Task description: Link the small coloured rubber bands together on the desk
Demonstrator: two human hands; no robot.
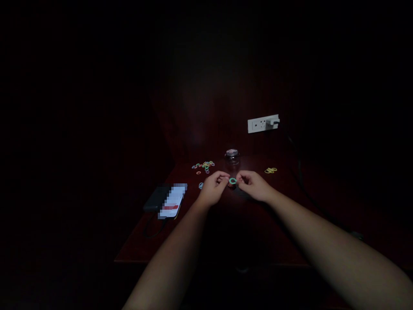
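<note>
Over the dark red table, my left hand and my right hand meet with fingertips pinched. Between them is a small green hair tie, touching or nearly touching the fingers of both hands. Something reddish-brown shows just under it, too dim to name. Left of my left hand lie a few pale blue hair ties, partly covered by that hand. Behind my hands stands a clear round jar with a lid.
Mixed coloured hair ties lie scattered at the back left, and several yellow ones at the right. A lit phone leans by a dark case. A cable runs from a wall socket down the right side.
</note>
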